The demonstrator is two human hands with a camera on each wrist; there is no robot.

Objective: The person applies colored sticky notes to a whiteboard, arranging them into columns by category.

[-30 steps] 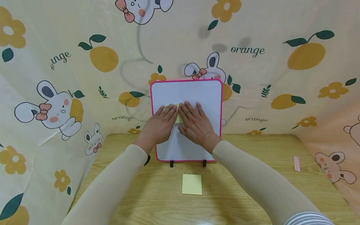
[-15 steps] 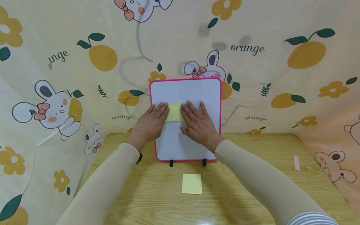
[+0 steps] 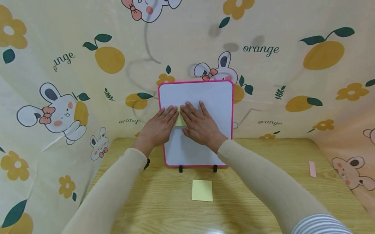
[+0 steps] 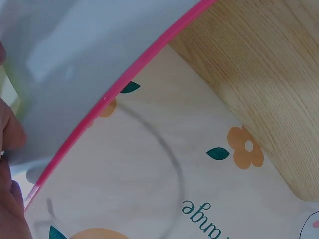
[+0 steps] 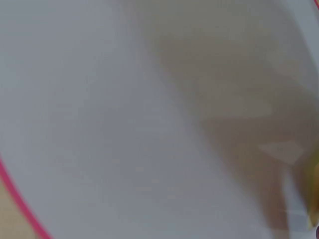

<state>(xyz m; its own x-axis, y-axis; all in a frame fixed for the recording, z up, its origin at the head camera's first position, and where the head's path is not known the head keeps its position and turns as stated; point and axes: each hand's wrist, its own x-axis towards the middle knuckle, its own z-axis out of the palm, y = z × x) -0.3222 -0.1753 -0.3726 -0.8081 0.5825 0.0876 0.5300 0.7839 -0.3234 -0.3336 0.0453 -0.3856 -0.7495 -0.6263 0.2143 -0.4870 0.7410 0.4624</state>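
Left hand (image 3: 158, 127) and right hand (image 3: 201, 125), fingers straight, rest over opposite side edges of the yellow sticky note (image 3: 179, 121) on the whiteboard (image 3: 196, 93); board surface extends above and below. Pressure appears unverifiable.

Tabletop (image 3: 160, 210): pale wood-look, grain visible, spreading below the fingers (image 3: 192, 112) and out to both sides of them. Standing on it, behind the fingers: white board (image 3: 186, 154), pink rim, two short black feet (image 3: 181, 169). Yellow paper square (image 3: 202, 190) lies flat, below the fingers and nearer the person, just in front of the feet. Narrow pink slip (image 3: 312, 169): flat, well right of the fingers.
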